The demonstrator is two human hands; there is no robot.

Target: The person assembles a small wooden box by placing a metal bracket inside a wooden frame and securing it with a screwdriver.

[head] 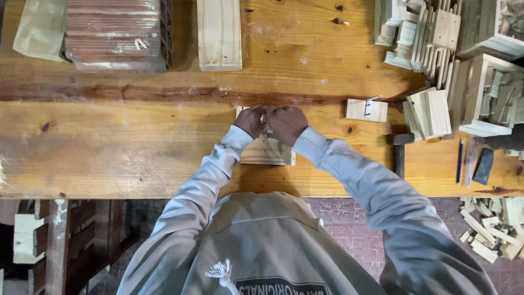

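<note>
A small pale wooden block [266, 153] lies on the workbench [120, 147] right in front of me. My left hand [251, 120] and my right hand [287, 124] rest side by side on its far end, fingers curled. Between the two fists a small metal piece [265, 118] shows, pinched at the block's top edge. Which hand grips it I cannot tell. Grey sleeves cover both arms.
A hammer [399, 150] lies to the right, near a small wood piece with a metal strip [366, 110]. Stacks of cut wooden parts [431, 112] crowd the right side. A blue pencil [459, 160] and a dark block [483, 166] sit far right. A pale plank [219, 34] and a corrugated stack [117, 33] lie at the back.
</note>
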